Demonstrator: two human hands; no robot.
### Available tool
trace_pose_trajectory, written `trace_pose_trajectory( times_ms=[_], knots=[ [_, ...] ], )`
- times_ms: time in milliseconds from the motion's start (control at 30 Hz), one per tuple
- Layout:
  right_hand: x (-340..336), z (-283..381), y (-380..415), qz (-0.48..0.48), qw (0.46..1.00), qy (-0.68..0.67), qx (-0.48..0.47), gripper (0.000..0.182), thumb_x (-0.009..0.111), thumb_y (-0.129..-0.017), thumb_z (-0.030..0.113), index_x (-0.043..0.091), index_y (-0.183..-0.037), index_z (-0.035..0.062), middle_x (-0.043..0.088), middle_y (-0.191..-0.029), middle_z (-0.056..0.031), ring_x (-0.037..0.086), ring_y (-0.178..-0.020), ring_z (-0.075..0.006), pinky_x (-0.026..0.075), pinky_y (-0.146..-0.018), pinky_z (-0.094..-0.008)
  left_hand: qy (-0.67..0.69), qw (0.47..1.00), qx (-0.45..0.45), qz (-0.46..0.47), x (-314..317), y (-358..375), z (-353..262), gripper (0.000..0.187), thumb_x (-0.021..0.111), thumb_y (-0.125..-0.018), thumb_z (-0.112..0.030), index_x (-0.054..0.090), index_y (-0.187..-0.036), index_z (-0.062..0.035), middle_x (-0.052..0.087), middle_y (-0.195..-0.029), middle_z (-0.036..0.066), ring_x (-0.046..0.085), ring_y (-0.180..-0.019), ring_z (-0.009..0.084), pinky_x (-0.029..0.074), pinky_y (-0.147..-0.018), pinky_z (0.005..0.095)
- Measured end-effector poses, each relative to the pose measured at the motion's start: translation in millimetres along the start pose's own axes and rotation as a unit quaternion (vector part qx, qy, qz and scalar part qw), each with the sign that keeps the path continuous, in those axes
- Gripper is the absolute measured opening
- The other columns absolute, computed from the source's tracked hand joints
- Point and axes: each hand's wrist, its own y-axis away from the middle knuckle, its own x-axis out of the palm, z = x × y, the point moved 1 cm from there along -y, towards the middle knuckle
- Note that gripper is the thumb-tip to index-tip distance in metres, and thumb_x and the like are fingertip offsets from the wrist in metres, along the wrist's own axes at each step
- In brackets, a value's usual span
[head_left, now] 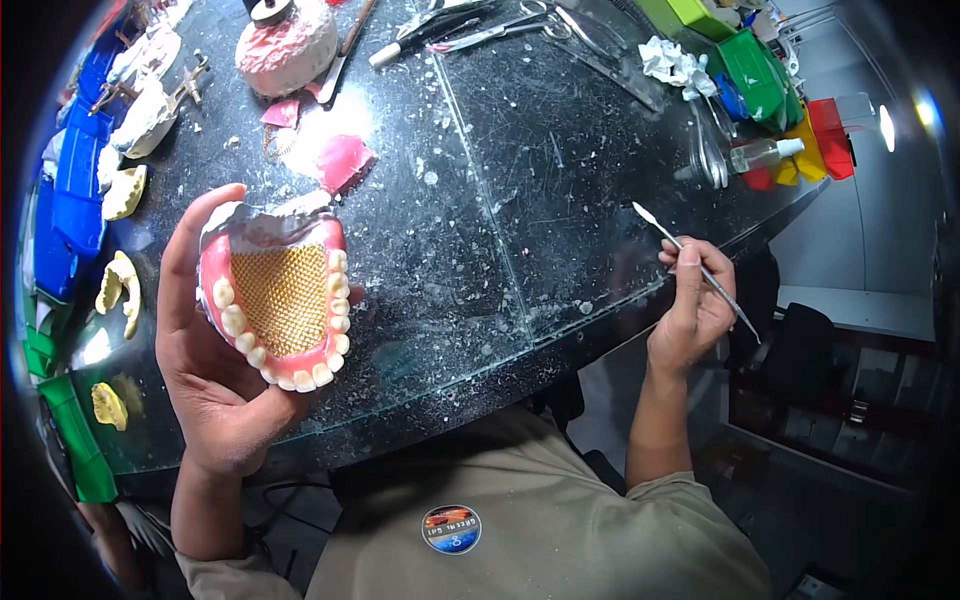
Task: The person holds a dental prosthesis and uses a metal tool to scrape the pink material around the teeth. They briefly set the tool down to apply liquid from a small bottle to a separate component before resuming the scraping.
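My left hand (215,380) is wrapped round a denture on a plaster model (335,310), held up above the near left of the dark worktop. Its pink gum carries a row of cream teeth, and a gold mesh (280,290) fills the palate. Grey-white plaster shows along the far edge. Off to the right, my right hand (695,300) pinches a thin metal wax carver (650,220) between thumb and fingers. The carver's flat tip points up and left, well apart from the denture, and its other end angles down past the hand.
Pink wax pieces (343,162) and a knife (345,55) lie beyond the denture, near a pink-and-white plaster block (285,50). Yellowish casts (120,295) and blue bins (75,225) line the left. Scissors (500,32), a small bottle (765,153) and coloured bins (760,75) stand far right.
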Motion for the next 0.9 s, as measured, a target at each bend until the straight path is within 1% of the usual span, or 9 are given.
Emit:
trace_pose_trajectory(
  times_ms=[200,300,467,667,800,900],
  knots=[
    [-0.6,-0.8,-2.1,0.011,1.0,-0.005,0.004,0.01,0.053,-0.087,0.002,0.055,-0.093,-0.0064,0.06,-0.088,-0.0126,0.06,-0.078,-0.0149,0.05,-0.073,-0.0252,-0.006,0.999,-0.04,-0.003,-0.8,0.3,-3.4,0.092,0.075,-0.065,-0.015,0.019,-0.136,0.0004,0.057,-0.11,0.016,0.062,-0.094,0.0273,0.053,-0.077,0.0321],
    [-0.2,1.1,-1.8,0.019,1.0,-0.015,0.01,0.01,0.053,-0.087,0.002,0.055,-0.093,-0.0063,0.06,-0.088,-0.0125,0.06,-0.078,-0.0149,0.05,-0.074,-0.0254,-0.016,0.999,-0.041,0.021,-1.4,-0.3,-3.7,0.093,0.075,-0.064,-0.02,0.019,-0.136,0.0014,0.055,-0.112,0.017,0.062,-0.095,0.028,0.053,-0.078,0.0321],
    [-0.9,0.9,-2.5,0.016,0.999,-0.019,0.022,0.01,0.053,-0.087,0.002,0.055,-0.093,-0.006,0.06,-0.087,-0.0125,0.06,-0.078,-0.0151,0.05,-0.074,-0.0255,0.014,0.998,-0.052,0.014,2.8,-0.4,-5.7,0.099,0.075,-0.061,-0.027,0.018,-0.136,0.0023,0.053,-0.114,0.02,0.061,-0.096,0.0297,0.053,-0.08,0.0336],
    [-1.1,0.6,-2.7,0.01,0.999,-0.023,0.022,0.01,0.053,-0.087,0.002,0.056,-0.092,-0.0057,0.06,-0.087,-0.0132,0.06,-0.076,-0.0155,0.05,-0.073,-0.026,0.042,0.998,-0.054,-0.008,7.2,0.9,-6.5,0.1,0.076,-0.06,-0.028,0.017,-0.136,0.0025,0.052,-0.115,0.022,0.06,-0.098,0.0314,0.052,-0.082,0.035],
    [2.1,2.6,-2.3,0.014,0.999,-0.027,0.023,0.01,0.053,-0.087,0.003,0.056,-0.091,-0.0058,0.061,-0.086,-0.0134,0.06,-0.076,-0.0156,0.05,-0.072,-0.0262,0.043,0.998,-0.052,-0.004,6.4,1.4,-7.3,0.1,0.076,-0.06,-0.027,0.017,-0.135,0.003,0.051,-0.116,0.022,0.059,-0.099,0.0318,0.052,-0.082,0.0355],
    [-1.0,1.0,-3.7,0.0,0.999,-0.014,0.033,0.01,0.053,-0.087,0.003,0.056,-0.091,-0.0057,0.061,-0.085,-0.0134,0.06,-0.075,-0.0153,0.05,-0.072,-0.0259,0.034,0.998,-0.043,0.005,2.8,2.0,-6.0,0.1,0.076,-0.061,-0.025,0.016,-0.135,0.0033,0.051,-0.116,0.021,0.059,-0.099,0.0318,0.052,-0.083,0.0357]
  ],
)
